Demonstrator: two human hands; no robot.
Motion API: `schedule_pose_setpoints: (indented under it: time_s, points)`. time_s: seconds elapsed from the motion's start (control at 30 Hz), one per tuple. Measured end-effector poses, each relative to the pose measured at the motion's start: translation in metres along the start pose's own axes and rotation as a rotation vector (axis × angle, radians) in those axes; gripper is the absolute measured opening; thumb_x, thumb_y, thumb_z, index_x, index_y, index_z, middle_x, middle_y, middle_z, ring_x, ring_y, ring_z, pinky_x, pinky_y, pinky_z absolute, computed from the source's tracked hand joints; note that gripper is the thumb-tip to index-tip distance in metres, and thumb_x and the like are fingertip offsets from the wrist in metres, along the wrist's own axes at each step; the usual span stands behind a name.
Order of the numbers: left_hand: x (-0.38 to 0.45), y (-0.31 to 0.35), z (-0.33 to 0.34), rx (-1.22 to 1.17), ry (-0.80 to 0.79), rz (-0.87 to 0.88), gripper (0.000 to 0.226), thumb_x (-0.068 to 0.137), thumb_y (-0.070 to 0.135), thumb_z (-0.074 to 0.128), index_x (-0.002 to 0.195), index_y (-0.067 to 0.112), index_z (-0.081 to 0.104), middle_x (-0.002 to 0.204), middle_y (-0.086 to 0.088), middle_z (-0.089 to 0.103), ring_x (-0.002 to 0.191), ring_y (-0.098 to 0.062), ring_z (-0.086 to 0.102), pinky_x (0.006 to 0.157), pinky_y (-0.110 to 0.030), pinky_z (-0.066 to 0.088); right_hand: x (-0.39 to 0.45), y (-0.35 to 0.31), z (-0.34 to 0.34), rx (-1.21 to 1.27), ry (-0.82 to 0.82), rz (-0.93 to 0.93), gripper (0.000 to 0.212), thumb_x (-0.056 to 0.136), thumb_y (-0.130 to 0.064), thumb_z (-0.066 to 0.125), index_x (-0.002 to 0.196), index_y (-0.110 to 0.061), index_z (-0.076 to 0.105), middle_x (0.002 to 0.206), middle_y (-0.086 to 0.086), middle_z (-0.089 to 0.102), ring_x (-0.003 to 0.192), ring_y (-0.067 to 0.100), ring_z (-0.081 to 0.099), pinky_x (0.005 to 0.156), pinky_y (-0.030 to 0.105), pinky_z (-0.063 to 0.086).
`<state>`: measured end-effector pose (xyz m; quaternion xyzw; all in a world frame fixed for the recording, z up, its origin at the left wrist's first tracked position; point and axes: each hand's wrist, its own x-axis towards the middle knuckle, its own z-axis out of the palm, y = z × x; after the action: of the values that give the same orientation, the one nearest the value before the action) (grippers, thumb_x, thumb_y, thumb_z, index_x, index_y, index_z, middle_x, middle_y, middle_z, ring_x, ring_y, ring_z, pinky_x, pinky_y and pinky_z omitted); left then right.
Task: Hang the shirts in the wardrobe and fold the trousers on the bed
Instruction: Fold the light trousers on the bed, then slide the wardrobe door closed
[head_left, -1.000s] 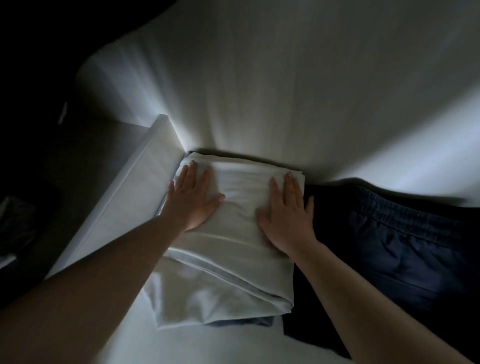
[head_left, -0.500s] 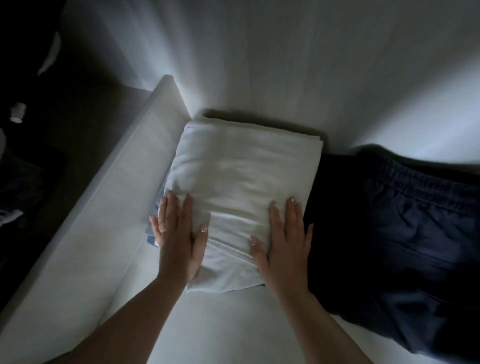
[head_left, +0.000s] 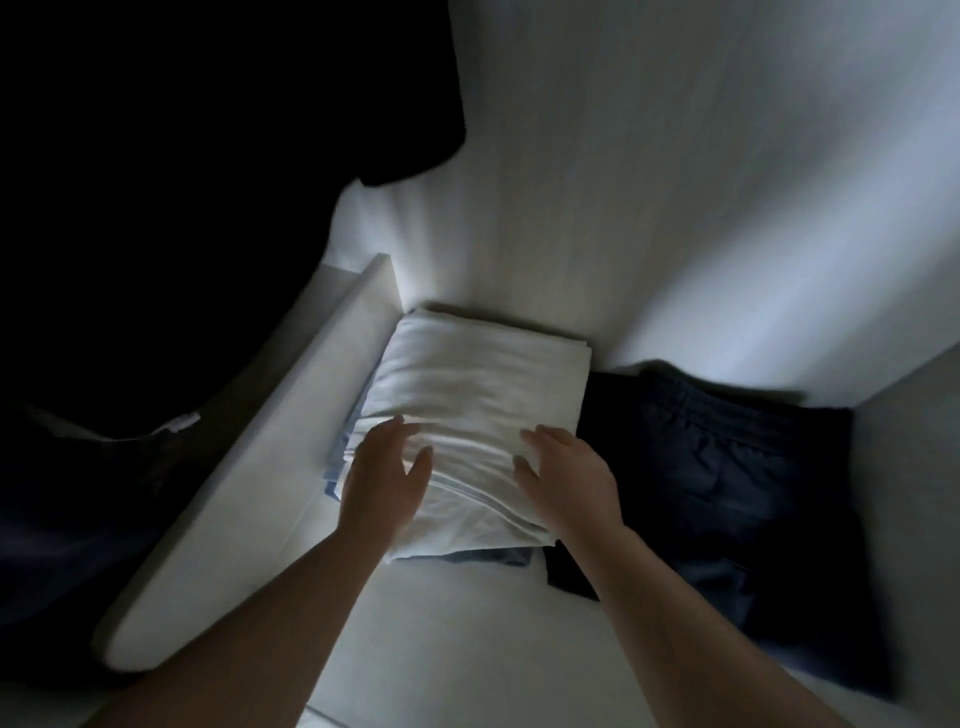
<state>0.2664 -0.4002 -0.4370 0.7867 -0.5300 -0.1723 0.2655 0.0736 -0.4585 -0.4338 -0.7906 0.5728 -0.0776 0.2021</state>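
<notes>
Head view, dim room, motion blur throughout

Left hand: fingers straight and relaxed, lying at the near left edge of the white fold; gripping nothing. Right hand: fingers likewise straight, resting at the near right edge of the same fold; no pinch visible. Whether the palms press down or only touch cannot be told through the blur

White fold: a neat rectangle on the bed, stacked on a blue garment whose edges show at the fold's left side and near corner. Judgement: hands set at the two near corners to square or flatten the stack, so the layers stay aligned

Dark trousers: just right of the stack, touching it, spread loosely with the elastic waistband toward the far side; not folded. Judgement: laid flat and close as the next item for folding

White board runs along the bed's left side, touching the stack's far left corner; it likely keeps the stack from sliding off

Small pale mark in the dark area at left; unreadable. No other label or writing visible
</notes>
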Motion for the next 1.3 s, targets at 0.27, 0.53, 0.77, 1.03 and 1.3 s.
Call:
schedule_pose_setpoints:
  time_s: [0.27, 0.53, 0.77, 1.03, 1.3]
  points:
    - [-0.074, 0.078, -0.102, -0.333, 0.22, 0.201, 0.018, 0.092, 0.013, 0.059, 0.108, 0.015, 0.067, 0.109, 0.011, 0.062, 0.107, -0.006, 0.057, 0.093, -0.023, 0.046, -0.08, -0.056, -0.118, 0.039, 0.338, -0.161, 0.041, 0.092, -0.026, 0.057, 0.132, -0.021, 0.056, 0.145, 0.006, 0.044, 0.136, 0.024, 0.036, 0.111, 0.038, 0.032]
    - [-0.182, 0.116, -0.211, -0.509, 0.238, 0.352, 0.016, 0.093, 0.022, 0.056, 0.103, 0.033, 0.063, 0.104, 0.021, 0.06, 0.101, 0.003, 0.058, 0.087, -0.019, 0.049, -0.198, -0.132, -0.203, 0.017, 0.562, -0.352, 0.038, 0.09, -0.02, 0.062, 0.127, -0.022, 0.06, 0.14, 0.003, 0.049, 0.132, 0.021, 0.04, 0.103, 0.033, 0.036]
    - [-0.259, 0.108, -0.322, -0.64, 0.385, 0.506, 0.024, 0.094, 0.017, 0.057, 0.1, 0.04, 0.061, 0.097, 0.021, 0.066, 0.097, 0.005, 0.061, 0.085, -0.013, 0.047, -0.263, -0.246, -0.263, -0.009, 0.624, -0.687, 0.038, 0.089, -0.015, 0.062, 0.128, -0.017, 0.059, 0.141, 0.004, 0.047, 0.133, 0.019, 0.038, 0.105, 0.03, 0.033]
    - [-0.29, 0.078, -0.462, -0.497, 0.936, 0.72, 0.025, 0.088, 0.027, 0.049, 0.112, 0.034, 0.055, 0.116, 0.013, 0.056, 0.113, -0.008, 0.051, 0.095, -0.023, 0.04, -0.293, -0.408, -0.33, -0.266, 0.882, -1.19, 0.037, 0.085, -0.01, 0.063, 0.122, -0.008, 0.063, 0.136, 0.012, 0.053, 0.132, 0.029, 0.044, 0.11, 0.037, 0.031]
    - [-0.257, 0.057, -0.525, -0.216, 0.898, 0.611, 0.058, 0.088, 0.04, 0.053, 0.139, 0.039, 0.026, 0.154, 0.01, 0.023, 0.141, -0.002, 0.018, 0.115, -0.037, 0.025, -0.292, -0.505, -0.371, -0.656, 0.964, -1.276, 0.05, 0.091, -0.028, 0.052, 0.14, -0.02, 0.046, 0.153, 0.004, 0.033, 0.145, 0.023, 0.021, 0.117, 0.046, 0.005]
